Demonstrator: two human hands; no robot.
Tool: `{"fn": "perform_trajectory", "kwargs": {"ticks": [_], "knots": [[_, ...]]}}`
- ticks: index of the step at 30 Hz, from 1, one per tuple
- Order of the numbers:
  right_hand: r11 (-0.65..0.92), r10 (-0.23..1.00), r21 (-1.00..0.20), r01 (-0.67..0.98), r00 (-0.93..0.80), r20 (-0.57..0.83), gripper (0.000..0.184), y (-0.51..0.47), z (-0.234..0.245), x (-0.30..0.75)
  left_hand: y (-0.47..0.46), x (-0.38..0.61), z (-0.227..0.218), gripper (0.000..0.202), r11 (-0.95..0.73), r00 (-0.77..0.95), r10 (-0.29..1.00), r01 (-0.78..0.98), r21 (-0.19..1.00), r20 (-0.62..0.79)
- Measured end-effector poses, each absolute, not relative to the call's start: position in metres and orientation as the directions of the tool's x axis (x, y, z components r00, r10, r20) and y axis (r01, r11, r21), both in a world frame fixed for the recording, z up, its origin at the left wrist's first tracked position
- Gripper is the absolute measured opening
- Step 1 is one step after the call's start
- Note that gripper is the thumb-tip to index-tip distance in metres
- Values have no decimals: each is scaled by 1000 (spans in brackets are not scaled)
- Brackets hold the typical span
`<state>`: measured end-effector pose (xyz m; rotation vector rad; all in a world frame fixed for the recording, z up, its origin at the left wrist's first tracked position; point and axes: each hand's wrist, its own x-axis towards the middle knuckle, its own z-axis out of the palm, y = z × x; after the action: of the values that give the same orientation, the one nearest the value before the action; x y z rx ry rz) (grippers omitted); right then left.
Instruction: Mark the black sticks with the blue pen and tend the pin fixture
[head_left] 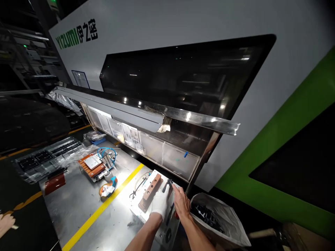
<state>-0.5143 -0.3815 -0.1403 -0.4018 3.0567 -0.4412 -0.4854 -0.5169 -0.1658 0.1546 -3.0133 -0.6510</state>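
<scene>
My left hand [159, 201], in a white glove, has its fingers closed on a small black plastic part [169, 182] above a white fixture plate [139, 208]. Beside it, my bare right hand [181, 201] is bent in with its fingertips at the same part; its grip is partly hidden. A brown block with round holes [150, 191] is mounted on the plate, just left of my gloved hand. Thin cables [138, 186] lie along the plate's left side.
A lined bin of black parts [209, 216] stands right of the bench. Left of the yellow tape [104, 205] are an orange fixture with blue tubing [92, 164] and an orange-and-white roll [108, 188]. A metal ledge [199, 120] juts from the machine. Another person's hand [6, 223] shows far left.
</scene>
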Motion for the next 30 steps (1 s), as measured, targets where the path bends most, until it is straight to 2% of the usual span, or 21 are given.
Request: {"fn": "perform_trajectory", "kwargs": {"ticks": [3, 5, 9, 14, 20, 24, 26, 28, 30], "knots": [[907, -241, -335, -254, -967, 80, 57, -369, -152, -496, -522, -453, -181, 81, 893, -974, -210, -158, 423, 80], [882, -276, -380, -277, -959, 59, 53, -366, -160, -477, -526, -426, -197, 72, 889, -965, -241, -175, 423, 108], [843, -357, -440, -309, -934, -28, 48, -376, -159, -442, -530, -388, -212, 51, 931, -973, -193, -141, 338, 124], [874, -388, -376, -310, -909, -154, 45, -395, -137, -432, -528, -393, -203, 49, 970, -971, -144, -102, 219, 190], [886, -406, -321, -334, -894, -188, 43, -398, -127, -440, -532, -405, -216, 51, 985, -961, -102, -61, 163, 257], [893, -403, -294, -341, -897, -183, 44, -399, -128, -442, -534, -408, -212, 50, 961, -983, -124, -84, 263, 137], [893, -402, -292, -341, -898, -180, 44, -400, -128, -443, -535, -411, -208, 46, 908, -979, -179, -126, 400, 95], [895, -398, -293, -337, -900, -179, 44, -402, -129, -444, -536, -414, -204, 43, 788, -967, -250, -176, 590, 46], [895, -396, -293, -337, -902, -172, 44, -402, -132, -445, -536, -416, -200, 41, 658, -954, -301, -221, 719, -18]]}}
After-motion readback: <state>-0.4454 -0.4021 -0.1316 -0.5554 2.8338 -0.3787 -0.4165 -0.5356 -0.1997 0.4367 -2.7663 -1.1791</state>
